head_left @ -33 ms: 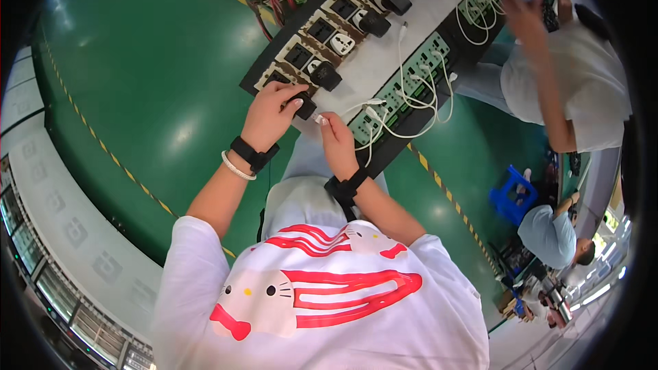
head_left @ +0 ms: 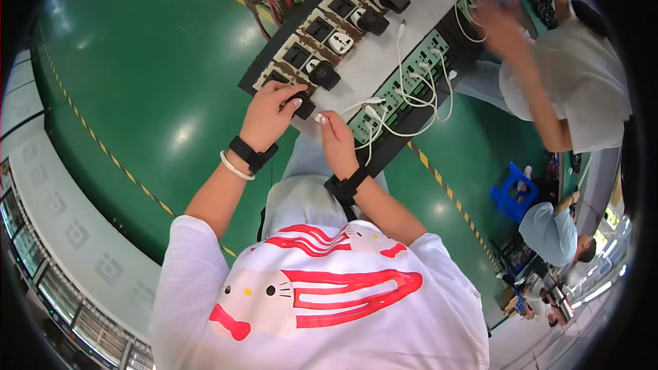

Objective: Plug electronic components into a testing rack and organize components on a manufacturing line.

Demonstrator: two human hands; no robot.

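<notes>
My left hand (head_left: 269, 115) is closed round a black charger (head_left: 303, 105) at the near end of a row of wall-type sockets. Whether the charger is fully seated in its socket is hidden by the fingers. My right hand (head_left: 338, 142) pinches a white USB cable plug (head_left: 317, 116) at the charger's near end. I cannot tell how far the plug is inside. Just beyond my hands, another black charger (head_left: 323, 75) sits in a white adapter. Past that, a white adapter (head_left: 340, 42) stands with no charger on it.
A green circuit-board strip (head_left: 392, 96) with several white cables (head_left: 432, 96) runs along the bench's right side. More chargers (head_left: 394, 0) line the sockets. A co-worker (head_left: 562, 89) stands across the bench at right. A blue stool (head_left: 513, 192) and seated person (head_left: 550, 233) are farther off.
The co-worker's raised hand has moved left and slightly down, toward the bench. My two hands stay in nearly the same place on the charger and cable plug.
</notes>
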